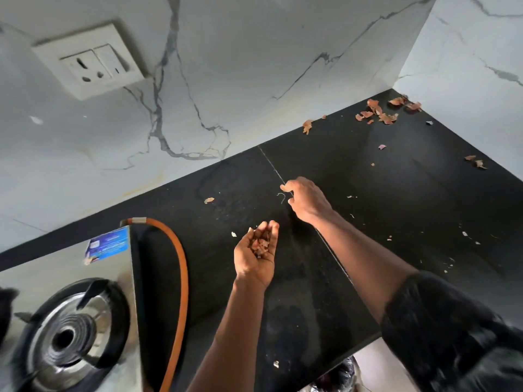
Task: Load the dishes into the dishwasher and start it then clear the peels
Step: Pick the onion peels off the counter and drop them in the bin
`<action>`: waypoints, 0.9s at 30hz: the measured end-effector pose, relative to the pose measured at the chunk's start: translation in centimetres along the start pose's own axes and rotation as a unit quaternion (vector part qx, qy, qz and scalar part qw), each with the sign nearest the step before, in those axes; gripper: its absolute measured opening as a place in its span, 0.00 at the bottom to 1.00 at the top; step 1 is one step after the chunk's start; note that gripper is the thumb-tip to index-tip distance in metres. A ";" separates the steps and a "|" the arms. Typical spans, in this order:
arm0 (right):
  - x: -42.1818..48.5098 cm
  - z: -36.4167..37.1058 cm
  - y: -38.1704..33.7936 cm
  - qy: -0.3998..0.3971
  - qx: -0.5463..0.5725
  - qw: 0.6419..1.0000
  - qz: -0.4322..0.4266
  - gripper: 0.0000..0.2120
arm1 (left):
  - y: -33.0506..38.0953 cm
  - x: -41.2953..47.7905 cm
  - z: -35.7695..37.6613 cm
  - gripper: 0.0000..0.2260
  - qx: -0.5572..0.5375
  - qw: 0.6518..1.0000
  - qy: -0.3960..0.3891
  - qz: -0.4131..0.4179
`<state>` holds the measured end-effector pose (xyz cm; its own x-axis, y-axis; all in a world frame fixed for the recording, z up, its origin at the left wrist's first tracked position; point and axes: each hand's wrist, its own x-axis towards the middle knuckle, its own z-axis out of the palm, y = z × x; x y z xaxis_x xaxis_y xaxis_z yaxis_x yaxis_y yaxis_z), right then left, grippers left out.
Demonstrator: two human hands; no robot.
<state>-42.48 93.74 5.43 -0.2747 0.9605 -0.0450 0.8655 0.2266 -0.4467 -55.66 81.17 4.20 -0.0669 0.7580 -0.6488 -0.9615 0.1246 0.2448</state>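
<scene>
My left hand (256, 251) is cupped palm up over the black counter (396, 199) and holds a small heap of brown onion peels (261, 244). Further back, my right hand (307, 198) reaches down to the counter and pinches a peel piece (283, 187) between its fingertips. A cluster of peels (380, 111) lies in the far corner by the wall. Single peels lie at the wall edge (307, 125), left of my hands (209, 200) and at the right (477, 162). Tiny scraps are scattered on the right side. No dishwasher or dishes are in view.
A steel gas stove (70, 315) with a burner stands at the lower left, and an orange gas hose (181, 284) runs beside it. A white wall socket (90, 62) sits on the marble backsplash. The counter's front edge runs at the lower right.
</scene>
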 end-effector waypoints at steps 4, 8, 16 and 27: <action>2.2 1.0 -0.9 -0.044 -0.054 0.997 -0.024 0.17 | 1.4 -0.2 -0.3 0.16 0.004 1.000 0.009 0.007; 1.5 2.2 -0.8 -0.044 -0.104 0.992 -0.049 0.16 | 2.0 -0.1 -0.6 0.16 0.010 1.000 0.017 0.010; -1.1 2.7 0.1 -0.038 -0.091 0.993 -0.058 0.09 | 1.5 0.0 -0.9 0.17 0.005 1.000 0.024 0.012; -7.2 -0.5 -3.1 0.058 0.085 0.990 -0.098 0.07 | -1.1 0.2 -0.9 0.14 0.006 1.000 0.023 0.011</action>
<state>-42.94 86.20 7.56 -0.3710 0.9155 0.1557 0.7145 0.3885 -0.5819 -54.88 80.61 3.19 -0.0997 0.7307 -0.6754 -0.9568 0.1159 0.2667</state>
